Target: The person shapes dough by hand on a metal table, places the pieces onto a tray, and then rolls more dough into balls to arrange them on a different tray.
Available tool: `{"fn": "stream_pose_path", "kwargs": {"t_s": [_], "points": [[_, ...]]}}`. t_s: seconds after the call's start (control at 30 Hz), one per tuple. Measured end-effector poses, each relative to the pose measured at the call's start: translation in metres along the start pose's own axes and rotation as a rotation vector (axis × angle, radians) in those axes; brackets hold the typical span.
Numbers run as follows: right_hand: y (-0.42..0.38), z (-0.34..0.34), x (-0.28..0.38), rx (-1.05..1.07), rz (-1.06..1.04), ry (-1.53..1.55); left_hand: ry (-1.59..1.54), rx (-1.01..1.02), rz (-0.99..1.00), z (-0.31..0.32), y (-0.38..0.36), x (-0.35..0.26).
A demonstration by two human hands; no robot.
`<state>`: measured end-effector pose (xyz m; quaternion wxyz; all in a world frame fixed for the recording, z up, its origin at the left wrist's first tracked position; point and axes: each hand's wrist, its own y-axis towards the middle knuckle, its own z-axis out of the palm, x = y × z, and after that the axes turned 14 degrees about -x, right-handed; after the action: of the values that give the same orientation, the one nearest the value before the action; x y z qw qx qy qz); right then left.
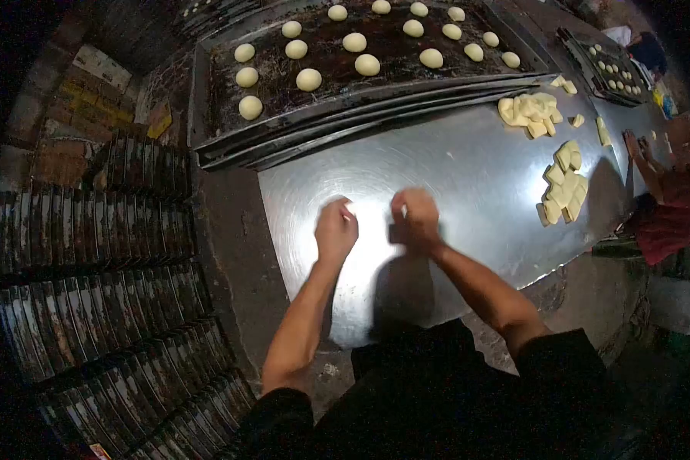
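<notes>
Dark, scuffed tins [96, 230] stood packed close in rows down the left side. Beyond them I made out boxes [88, 96], yellow-brown, dimly lit; a yellow scrap [159, 121] lay near the rear tins. Floor [234, 245] between tins and table was grey, stained. Far right: a co-worker's red garment [663, 231]. Below that sat a pale block [675, 304], contents unclear.

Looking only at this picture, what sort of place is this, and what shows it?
Probably a bakery or similar workshop: pale dough balls sit spaced on a large dark tray, and loose dough pieces lie on a metal table.
</notes>
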<state>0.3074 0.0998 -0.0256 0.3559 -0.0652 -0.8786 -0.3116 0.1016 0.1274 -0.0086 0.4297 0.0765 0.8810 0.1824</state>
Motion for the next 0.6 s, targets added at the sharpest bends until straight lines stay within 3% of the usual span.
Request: {"fn": "stream_pose_path", "kwargs": {"t_s": [0.07, 0.1, 0.13, 0.17, 0.2, 0.23, 0.3, 0.37, 0.4, 0.43, 0.47, 0.5, 0.53, 0.57, 0.6], "points": [[-0.042, -0.017, -0.016, 0.129, -0.326, -0.014, 0.161, 0.201, 0.360, -0.020, -0.032, -0.004], [-0.053, -0.040, -0.054, 0.366, -0.339, -0.022, 0.160, 0.274, 0.436, -0.039, -0.048, 0.011], [-0.061, -0.063, -0.084, 0.606, -0.341, -0.028, 0.396, 0.542, 0.370, -0.054, -0.046, 0.031], [-0.018, -0.113, -0.039, 0.697, -0.351, -0.255, 0.430, 0.463, 0.414, -0.068, -0.040, 0.063], [-0.012, -0.100, -0.060, 0.450, -0.397, -0.273, 0.457, 0.374, 0.167, -0.079, -0.022, 0.063], [-0.007, -0.089, -0.082, 0.213, -0.433, -0.289, 0.248, 0.030, 0.254, -0.070, -0.013, 0.073], [0.015, -0.028, -0.041, -0.093, -0.173, -0.083, 0.058, -0.216, -0.035, -0.017, 0.009, 0.052], [-0.049, 0.033, -0.080, 0.126, 0.067, 0.246, -0.041, -0.050, -0.113, -0.003, -0.005, -0.004], [-0.032, -0.013, -0.008, 0.138, -0.083, 0.274, 0.002, 0.087, 0.113, -0.015, -0.008, -0.012], [-0.069, -0.012, -0.041, 0.417, 0.771, 0.476, 0.051, 0.239, 0.327, -0.036, -0.029, -0.015], [-0.074, -0.049, -0.044, 0.340, 0.443, 0.335, 0.117, 0.192, 0.486, -0.041, -0.045, 0.018], [-0.067, -0.084, -0.043, 0.257, 0.108, 0.187, 0.513, 0.540, 0.277, -0.052, -0.031, 0.028], [-0.043, -0.101, -0.050, 0.258, -0.164, 0.012, 0.421, 0.305, 0.393, -0.069, -0.021, 0.050], [-0.017, -0.109, -0.061, 0.263, -0.424, -0.171, 0.340, 0.044, 0.343, -0.072, -0.013, 0.065], [-0.004, -0.087, -0.062, 0.028, -0.300, -0.207, 0.218, -0.180, 0.126, -0.057, -0.002, 0.071]]}}
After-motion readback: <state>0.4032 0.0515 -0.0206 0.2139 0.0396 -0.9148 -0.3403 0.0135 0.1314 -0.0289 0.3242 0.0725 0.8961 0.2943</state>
